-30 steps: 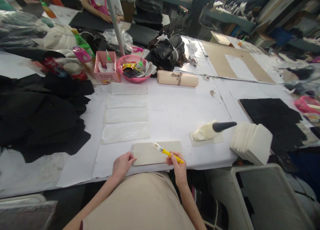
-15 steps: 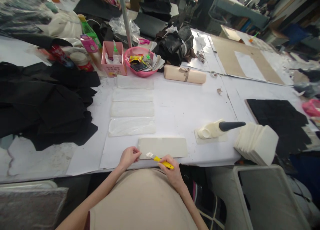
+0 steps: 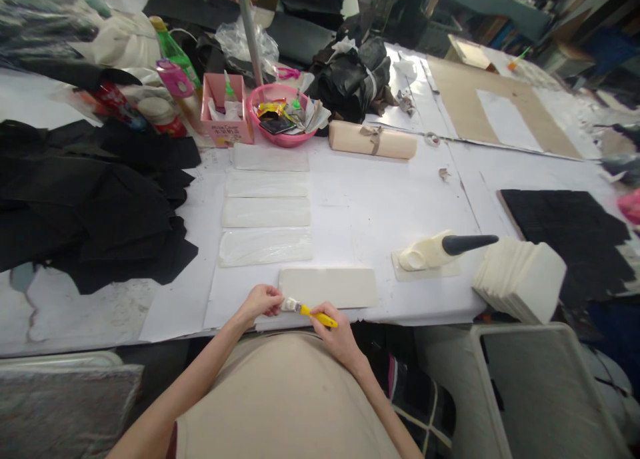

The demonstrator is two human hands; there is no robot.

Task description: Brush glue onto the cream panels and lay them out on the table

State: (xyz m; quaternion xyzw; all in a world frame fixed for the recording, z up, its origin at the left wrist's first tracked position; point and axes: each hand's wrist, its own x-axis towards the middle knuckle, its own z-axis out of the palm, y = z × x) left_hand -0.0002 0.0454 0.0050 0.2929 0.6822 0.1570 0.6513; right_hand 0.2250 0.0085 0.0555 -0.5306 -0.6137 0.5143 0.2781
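Note:
My right hand [image 3: 339, 334] grips a small paintbrush [image 3: 321, 316] with a yellow handle and pale bristles. The bristles rest at the lower left corner of a flat off-white rectangular panel [image 3: 334, 287], which lies at the table's front edge. Beside that corner, my left hand [image 3: 263, 300] has its fingertips pressed together, close to the bristles. Whether they pinch the panel's edge or something small cannot be made out. Beyond the panel, to the left, several translucent whitish strips [image 3: 266, 247] lie in a column.
A cream container with a black handle [image 3: 425, 252] stands right of the panel, then a stack of white pieces [image 3: 520, 279]. Black sheets [image 3: 90, 206] cover the left side. Farther back are a pink box [image 3: 227, 129], a pink basin [image 3: 285, 139] and a beige roll [image 3: 370, 140].
The brush has slid left along the panel's near edge to its corner, carried by my right hand. My left hand stays by that corner. The whole view has shifted slightly.

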